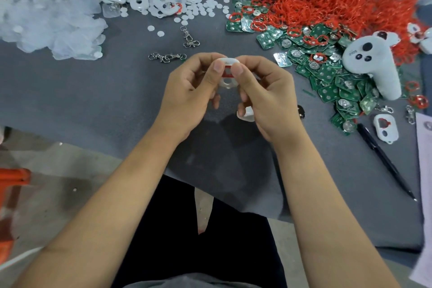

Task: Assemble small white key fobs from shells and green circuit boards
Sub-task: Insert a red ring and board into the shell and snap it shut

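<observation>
We are pinching a white shell (226, 73) with a red seal between left hand (190, 91) and right hand (265, 96) above the bench (117, 91), probably seating the seal; next, a green circuit board (327, 72) is needed.

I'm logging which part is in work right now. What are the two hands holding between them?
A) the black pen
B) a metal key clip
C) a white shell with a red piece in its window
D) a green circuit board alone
C: the left hand and right hand both pinch a white shell with red showing in its upper opening.
</observation>
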The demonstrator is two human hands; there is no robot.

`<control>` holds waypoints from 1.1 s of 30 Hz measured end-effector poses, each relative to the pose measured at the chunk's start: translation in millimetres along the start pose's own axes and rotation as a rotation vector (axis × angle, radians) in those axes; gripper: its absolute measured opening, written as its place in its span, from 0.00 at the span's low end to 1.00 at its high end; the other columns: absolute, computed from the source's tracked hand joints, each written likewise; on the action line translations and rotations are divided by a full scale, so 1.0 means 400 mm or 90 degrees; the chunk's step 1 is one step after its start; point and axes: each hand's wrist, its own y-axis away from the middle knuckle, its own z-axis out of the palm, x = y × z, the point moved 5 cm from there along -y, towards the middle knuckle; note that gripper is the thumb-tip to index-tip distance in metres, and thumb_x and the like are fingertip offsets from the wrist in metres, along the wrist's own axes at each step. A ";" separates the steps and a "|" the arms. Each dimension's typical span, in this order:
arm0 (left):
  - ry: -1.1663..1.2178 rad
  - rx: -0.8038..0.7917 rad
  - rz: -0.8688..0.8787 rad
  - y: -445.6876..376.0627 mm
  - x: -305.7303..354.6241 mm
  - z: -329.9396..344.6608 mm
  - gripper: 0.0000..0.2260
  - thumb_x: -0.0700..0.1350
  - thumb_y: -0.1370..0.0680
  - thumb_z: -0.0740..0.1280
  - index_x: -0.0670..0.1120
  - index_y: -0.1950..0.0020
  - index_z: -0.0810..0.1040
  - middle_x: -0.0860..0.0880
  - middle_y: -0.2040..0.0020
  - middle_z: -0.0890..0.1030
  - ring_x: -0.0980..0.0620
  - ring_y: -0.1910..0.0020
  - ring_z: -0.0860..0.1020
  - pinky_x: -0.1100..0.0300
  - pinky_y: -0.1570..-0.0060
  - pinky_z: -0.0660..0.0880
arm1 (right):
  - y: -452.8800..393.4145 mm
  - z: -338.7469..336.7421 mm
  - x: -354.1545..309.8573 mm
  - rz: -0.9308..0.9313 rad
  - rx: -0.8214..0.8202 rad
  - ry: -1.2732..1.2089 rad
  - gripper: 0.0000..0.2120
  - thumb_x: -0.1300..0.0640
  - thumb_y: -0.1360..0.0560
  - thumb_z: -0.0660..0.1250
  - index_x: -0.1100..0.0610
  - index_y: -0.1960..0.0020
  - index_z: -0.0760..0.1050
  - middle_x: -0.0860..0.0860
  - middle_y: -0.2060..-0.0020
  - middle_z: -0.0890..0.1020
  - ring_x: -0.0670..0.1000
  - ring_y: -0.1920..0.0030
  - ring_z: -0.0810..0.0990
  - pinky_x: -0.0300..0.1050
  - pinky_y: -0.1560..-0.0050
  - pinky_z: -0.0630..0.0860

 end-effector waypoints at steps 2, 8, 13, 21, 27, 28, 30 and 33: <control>-0.032 0.003 0.025 0.002 0.007 -0.002 0.05 0.46 0.15 0.65 0.49 0.44 0.81 0.45 0.62 0.81 0.55 0.70 0.74 0.59 0.71 0.75 | 0.004 0.007 -0.001 0.005 -0.003 -0.003 0.04 0.62 0.16 0.66 0.63 0.46 0.79 0.42 0.65 0.82 0.43 0.71 0.73 0.41 0.73 0.76; -0.125 0.021 0.070 0.010 0.016 -0.003 0.05 0.46 0.15 0.65 0.52 0.48 0.79 0.54 0.70 0.78 0.55 0.75 0.75 0.61 0.72 0.75 | 0.006 0.019 0.001 0.035 -0.027 -0.043 0.05 0.63 0.16 0.64 0.64 0.47 0.75 0.55 0.60 0.82 0.51 0.68 0.78 0.40 0.73 0.75; -0.071 0.019 0.037 0.010 0.009 0.005 0.08 0.44 0.14 0.63 0.46 0.49 0.80 0.53 0.66 0.81 0.55 0.75 0.75 0.61 0.74 0.75 | 0.005 0.031 0.002 0.040 -0.022 -0.133 0.07 0.60 0.16 0.65 0.61 0.51 0.78 0.55 0.65 0.83 0.53 0.72 0.80 0.41 0.74 0.76; 0.006 0.021 0.002 0.001 -0.002 -0.006 0.10 0.45 0.13 0.61 0.42 0.42 0.81 0.51 0.64 0.80 0.54 0.72 0.73 0.59 0.73 0.76 | -0.004 0.037 0.011 0.107 -0.082 -0.227 0.09 0.61 0.15 0.61 0.60 0.47 0.80 0.49 0.66 0.78 0.41 0.72 0.70 0.35 0.74 0.73; -0.010 -0.018 0.018 0.006 0.007 0.003 0.09 0.40 0.15 0.65 0.42 0.37 0.80 0.53 0.57 0.84 0.55 0.68 0.76 0.61 0.68 0.77 | -0.002 0.020 0.017 0.130 -0.060 -0.256 0.09 0.60 0.15 0.61 0.60 0.46 0.79 0.49 0.65 0.80 0.42 0.73 0.70 0.35 0.75 0.72; -0.014 -0.022 0.017 0.006 0.008 0.003 0.09 0.40 0.15 0.66 0.42 0.36 0.80 0.53 0.56 0.84 0.55 0.67 0.76 0.61 0.67 0.78 | -0.001 0.019 0.019 0.132 -0.056 -0.255 0.09 0.60 0.15 0.61 0.61 0.45 0.79 0.49 0.66 0.80 0.42 0.73 0.70 0.36 0.75 0.72; -0.020 -0.031 0.023 0.006 0.009 0.005 0.09 0.40 0.15 0.66 0.43 0.36 0.80 0.52 0.55 0.84 0.54 0.67 0.76 0.60 0.66 0.78 | 0.003 0.016 0.021 0.131 -0.058 -0.246 0.08 0.59 0.16 0.61 0.61 0.46 0.79 0.46 0.69 0.79 0.42 0.74 0.70 0.35 0.75 0.72; -0.036 -0.056 0.041 0.009 0.012 0.009 0.11 0.41 0.15 0.65 0.45 0.33 0.79 0.52 0.55 0.83 0.55 0.66 0.76 0.61 0.64 0.78 | 0.009 0.014 0.022 0.130 -0.078 -0.250 0.09 0.59 0.16 0.62 0.59 0.50 0.79 0.45 0.70 0.78 0.41 0.74 0.69 0.34 0.75 0.72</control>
